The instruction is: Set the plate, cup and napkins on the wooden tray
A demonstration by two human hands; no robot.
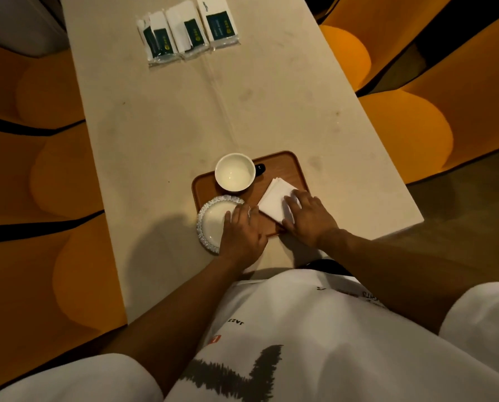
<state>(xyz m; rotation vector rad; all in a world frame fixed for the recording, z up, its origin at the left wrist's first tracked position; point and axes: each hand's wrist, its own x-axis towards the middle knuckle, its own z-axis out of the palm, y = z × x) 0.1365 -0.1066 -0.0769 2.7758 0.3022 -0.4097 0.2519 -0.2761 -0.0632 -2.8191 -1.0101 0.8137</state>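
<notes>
Both hands lie flat: left hand (240,230) spread on the plate (213,221), which overhangs the wooden tray's (283,166) near-left corner; right hand (306,219) presses the napkins (273,198) near its right edge. Cup (234,172) sits at the far-left corner.

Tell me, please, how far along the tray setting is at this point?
Nearly finished. The cup stands on the wooden tray. The right hand lies flat on the napkins, which are on the tray. The left hand rests on the plate, which overhangs the tray's near left corner and needs sliding fully on.
</notes>
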